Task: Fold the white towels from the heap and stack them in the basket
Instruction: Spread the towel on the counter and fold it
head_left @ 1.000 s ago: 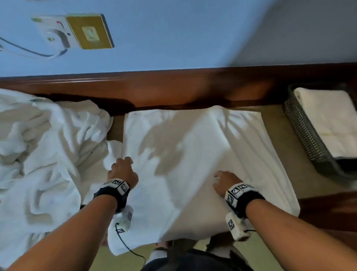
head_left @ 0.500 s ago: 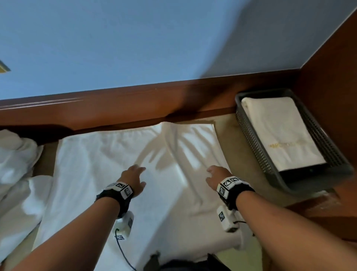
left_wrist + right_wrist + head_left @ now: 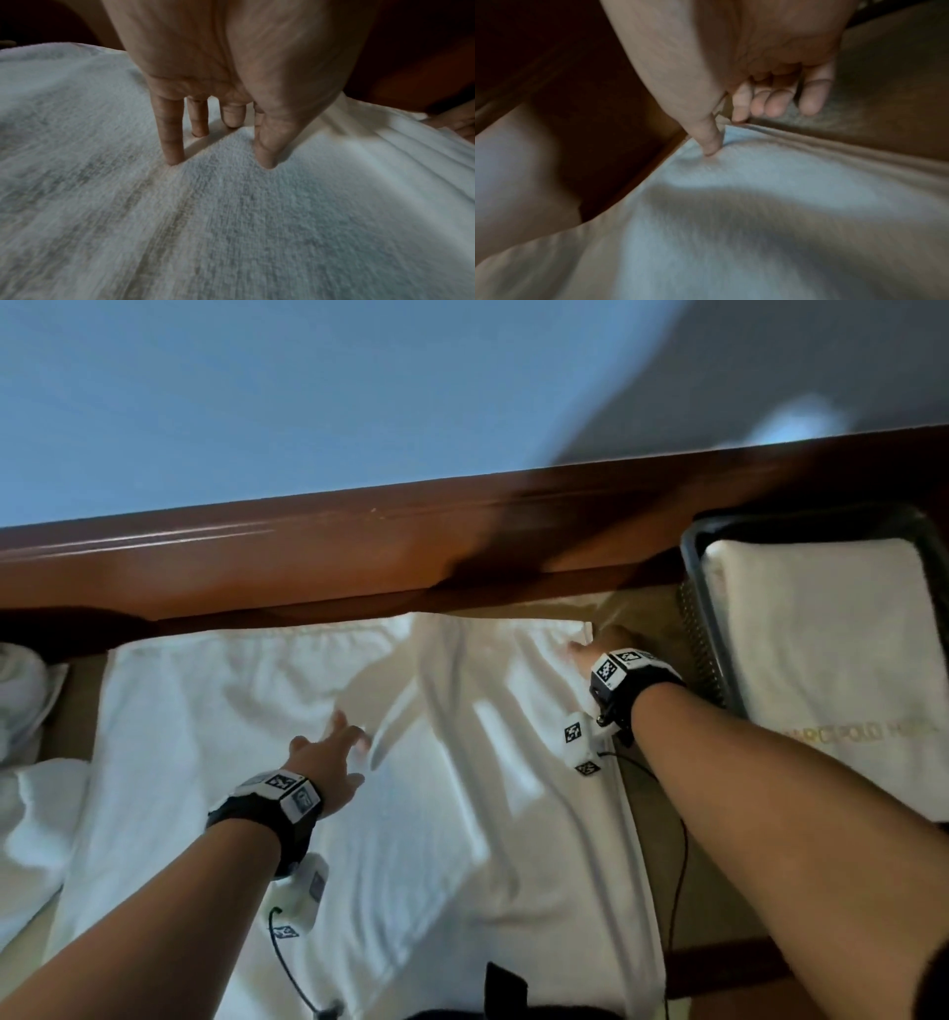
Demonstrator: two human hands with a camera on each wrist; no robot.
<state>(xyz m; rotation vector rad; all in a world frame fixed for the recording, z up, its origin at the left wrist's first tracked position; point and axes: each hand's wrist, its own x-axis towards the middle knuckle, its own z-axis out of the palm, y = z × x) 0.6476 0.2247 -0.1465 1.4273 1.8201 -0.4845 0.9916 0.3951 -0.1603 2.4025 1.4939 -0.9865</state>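
A white towel lies spread flat on the tan table, with a raised crease running down its middle. My left hand rests on it left of the crease, its straight fingers pressing their tips into the terry. My right hand is at the towel's far right corner, which it pinches between thumb and index finger. The dark mesh basket stands just right of that hand and holds a folded white towel. The heap lies at the left edge.
A dark wooden backboard runs along the far side of the table under a blue wall. A black cable trails from my right wrist along the towel's right edge. A wooden ledge borders the table at the near right.
My right hand has moved from the towel's middle right out to its far right corner and pinched it. My left hand has slid forward with its fingers straightened. The view has swung right.
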